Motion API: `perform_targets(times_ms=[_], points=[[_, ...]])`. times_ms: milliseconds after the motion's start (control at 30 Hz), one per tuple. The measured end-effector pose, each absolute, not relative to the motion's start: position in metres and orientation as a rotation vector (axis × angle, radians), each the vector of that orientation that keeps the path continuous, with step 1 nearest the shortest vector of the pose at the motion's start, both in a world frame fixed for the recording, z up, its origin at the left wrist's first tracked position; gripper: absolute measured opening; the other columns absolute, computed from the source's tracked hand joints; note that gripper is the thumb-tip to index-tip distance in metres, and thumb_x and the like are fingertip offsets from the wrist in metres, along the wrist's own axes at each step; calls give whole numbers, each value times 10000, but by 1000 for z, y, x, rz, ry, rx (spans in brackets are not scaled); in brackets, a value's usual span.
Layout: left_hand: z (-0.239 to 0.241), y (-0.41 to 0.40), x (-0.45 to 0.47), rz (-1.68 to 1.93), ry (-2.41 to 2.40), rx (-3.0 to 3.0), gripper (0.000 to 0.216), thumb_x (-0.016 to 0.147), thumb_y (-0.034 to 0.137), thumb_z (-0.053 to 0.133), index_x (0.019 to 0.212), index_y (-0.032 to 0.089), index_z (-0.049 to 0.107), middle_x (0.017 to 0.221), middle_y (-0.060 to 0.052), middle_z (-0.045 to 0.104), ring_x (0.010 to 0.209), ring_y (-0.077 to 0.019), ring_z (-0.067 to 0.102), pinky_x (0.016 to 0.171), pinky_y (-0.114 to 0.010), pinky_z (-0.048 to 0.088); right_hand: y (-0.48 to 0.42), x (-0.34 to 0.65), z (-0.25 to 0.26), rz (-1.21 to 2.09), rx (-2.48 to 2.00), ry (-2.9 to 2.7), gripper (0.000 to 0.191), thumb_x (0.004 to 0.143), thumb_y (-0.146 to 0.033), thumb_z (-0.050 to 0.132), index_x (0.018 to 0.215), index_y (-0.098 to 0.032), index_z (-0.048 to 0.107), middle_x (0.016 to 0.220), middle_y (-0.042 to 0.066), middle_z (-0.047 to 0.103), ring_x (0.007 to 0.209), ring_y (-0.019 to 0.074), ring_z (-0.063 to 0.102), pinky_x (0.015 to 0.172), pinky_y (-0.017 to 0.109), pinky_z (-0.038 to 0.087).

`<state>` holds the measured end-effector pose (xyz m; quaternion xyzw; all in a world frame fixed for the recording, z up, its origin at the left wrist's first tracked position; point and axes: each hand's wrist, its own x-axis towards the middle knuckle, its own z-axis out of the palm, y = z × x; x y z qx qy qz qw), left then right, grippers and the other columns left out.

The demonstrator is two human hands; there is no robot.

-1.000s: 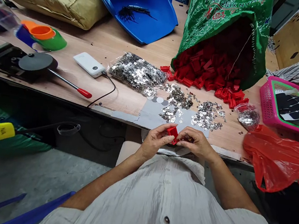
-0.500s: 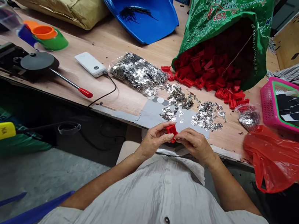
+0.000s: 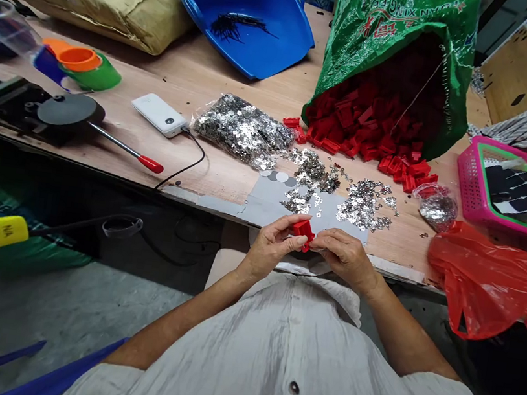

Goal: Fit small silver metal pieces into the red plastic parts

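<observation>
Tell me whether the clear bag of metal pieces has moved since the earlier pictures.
No; the clear bag keeps its place against the grey sheet.

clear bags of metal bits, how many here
2: the large clear bag right of the white power bank, the small clear bag beside the pink basket; more may be hidden.

View limits at my fingertips
My left hand partly covers the red part; my right hand conceals its own fingertips, so its grip is unreadable. Loose metal pieces are too small to resolve individually. The top edge crops the green sack.
</observation>
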<state>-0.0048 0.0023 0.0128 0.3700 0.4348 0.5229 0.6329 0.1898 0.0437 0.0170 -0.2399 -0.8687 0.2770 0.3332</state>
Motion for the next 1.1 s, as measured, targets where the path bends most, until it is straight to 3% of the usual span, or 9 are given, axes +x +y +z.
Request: perform_targets(times_ms=[167, 367, 567, 700, 900, 1100], points=[[11, 2, -6, 1193, 966, 861, 426, 752, 288, 754, 1165, 216, 680, 988, -46, 678, 835, -147, 615, 726, -239, 532, 43, 187, 19, 925, -665, -2200, 144, 944, -246, 551, 1050, -250, 649, 912, 51, 695, 871, 176, 646, 762, 316, 528], [3, 1, -7, 1215, 943, 904, 424, 760, 288, 753, 1168, 212, 667, 1012, -43, 694, 890, -164, 646, 800, -269, 530, 41, 190, 13, 1147, -936, -2052, 190, 876, -357, 660, 1017, -233, 631, 876, 8, 651, 623, 115, 518, 594, 253, 444], [-15, 9, -14, 1274, 965, 1146, 371, 775, 251, 738, 1105, 209, 573, 1208, -90, 642, 1022, -198, 662, 906, -347, 523, 46, 192, 2, 968, -1052, -2210, 320, 994, -274, 419, 1287, -243, 546, 1040, 71, 550, 946, 173, 550, 850, 316, 470], [-28, 21, -26, 1133, 1196, 1517, 338, 804, 231, 688, 1121, 212, 572, 1164, -85, 671, 1059, -206, 648, 949, -348, 491, 49, 189, -11, 852, -1126, -2309, 308, 973, -251, 466, 1250, -221, 597, 924, 63, 581, 848, 178, 575, 781, 306, 475], [-30, 35, -35, 911, 1313, 1683, 325, 791, 252, 667, 1113, 212, 652, 1104, -56, 714, 1017, -210, 668, 919, -313, 497, 55, 181, -21, 823, -1125, -2321, 203, 923, -208, 548, 1075, -217, 681, 968, 53, 691, 854, 174, 643, 774, 292, 484], [-27, 40, -37, 892, 1291, 1681, 379, 755, 258, 691, 1131, 214, 697, 1133, -58, 726, 1045, -228, 672, 953, -312, 479, 59, 178, -23, 784, -1069, -2389, 217, 920, -180, 537, 1076, -209, 685, 1004, 64, 690, 905, 178, 652, 817, 297, 503]])
